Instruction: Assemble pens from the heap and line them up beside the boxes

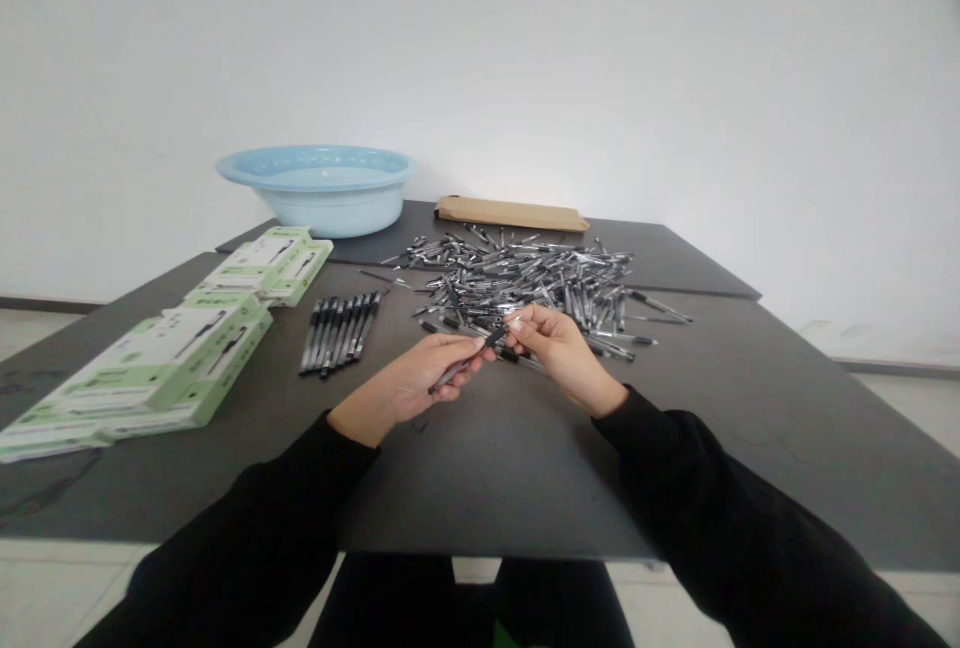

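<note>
Above the middle of the table, my left hand (440, 370) is closed around the body of a clear pen with a black grip (454, 374). My right hand (553, 340) pinches at the upper right end of the same pen; the fingers partly cover that end. The pen lies tilted between both hands. Just behind them spreads a large loose heap of pens (525, 273), clear-bodied with black parts. To the left of my left hand, a neat row of several pens (340, 330) lies side by side on the table.
Green and white pen boxes (161, 363) lie stacked on the left side of the dark table (510, 488). A light blue basin (326, 203) stands at the back left. Behind the heap, a flat brown cardboard piece (514, 213) rests near the wall.
</note>
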`<state>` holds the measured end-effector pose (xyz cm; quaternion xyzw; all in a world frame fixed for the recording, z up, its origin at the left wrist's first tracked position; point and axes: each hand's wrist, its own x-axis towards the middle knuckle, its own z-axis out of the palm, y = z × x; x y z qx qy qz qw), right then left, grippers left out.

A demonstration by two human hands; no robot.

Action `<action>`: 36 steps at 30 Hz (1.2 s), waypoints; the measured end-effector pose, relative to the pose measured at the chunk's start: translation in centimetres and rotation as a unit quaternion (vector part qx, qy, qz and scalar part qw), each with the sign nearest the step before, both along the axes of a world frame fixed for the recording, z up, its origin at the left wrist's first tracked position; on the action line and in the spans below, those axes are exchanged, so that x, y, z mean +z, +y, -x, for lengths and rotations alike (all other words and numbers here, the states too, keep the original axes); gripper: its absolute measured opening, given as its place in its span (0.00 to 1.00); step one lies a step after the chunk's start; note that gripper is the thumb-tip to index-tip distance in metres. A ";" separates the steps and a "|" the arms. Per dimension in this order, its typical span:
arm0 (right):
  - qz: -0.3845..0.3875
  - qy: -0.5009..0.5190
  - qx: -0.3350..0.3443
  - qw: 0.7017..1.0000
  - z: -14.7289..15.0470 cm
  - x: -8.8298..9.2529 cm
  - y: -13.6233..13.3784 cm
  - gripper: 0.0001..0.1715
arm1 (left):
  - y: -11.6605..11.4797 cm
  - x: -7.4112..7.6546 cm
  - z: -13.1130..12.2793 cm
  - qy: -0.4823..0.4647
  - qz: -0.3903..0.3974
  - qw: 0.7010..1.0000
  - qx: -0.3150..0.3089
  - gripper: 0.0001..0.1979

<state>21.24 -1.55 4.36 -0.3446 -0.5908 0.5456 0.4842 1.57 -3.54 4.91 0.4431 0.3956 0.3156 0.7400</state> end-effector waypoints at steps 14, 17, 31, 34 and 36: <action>-0.018 0.040 -0.045 0.998 0.4 -0.9 0.0 0.22 | -0.4 -0.4 -0.2 0.041 -0.098 0.994 0.002 0.17; -0.012 0.057 -0.052 0.997 0.6 -1.2 0.1 0.22 | -0.3 -0.4 -0.4 0.088 -0.149 0.984 0.032 0.17; 0.013 0.086 -0.098 0.991 -5.0 2.5 3.3 0.19 | 0.8 -0.3 0.7 -0.028 -0.055 0.992 0.106 0.10; 0.040 0.164 -0.177 0.970 -9.6 3.6 5.0 0.13 | 1.0 -0.2 1.5 -0.031 -0.077 0.985 0.150 0.09; 0.072 0.201 -0.237 0.948 -12.5 3.6 6.1 0.10 | 1.1 -0.1 1.7 -0.031 -0.100 0.983 0.150 0.09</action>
